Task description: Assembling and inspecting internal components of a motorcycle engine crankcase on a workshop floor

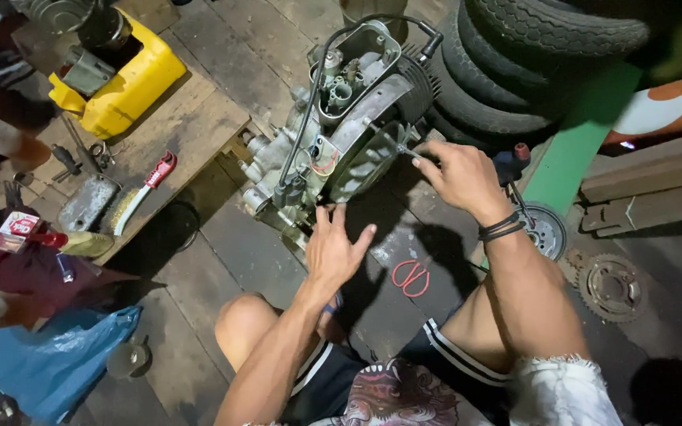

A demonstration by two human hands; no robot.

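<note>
Engine block (pixel 333 134) lies just ahead of both hands, long axis running away up-right. Left hand (pixel 333 251), fingers spread, presses its near lower edge; right hand (pixel 455 175) pinches a slim tool (pixel 406 152) against its side.

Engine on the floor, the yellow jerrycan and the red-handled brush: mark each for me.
engine (pixel 357 126), head view, on its grey side casing
yellow jerrycan (pixel 132 83), head view, on its flat side
red-handled brush (pixel 161 168), head view, on the red handle

The right hand (pixel 459 175) hides most of a thin tool (pixel 406 152) at the engine (pixel 341 134). The tyres (pixel 515 63) are cut off by the top edge.
</note>
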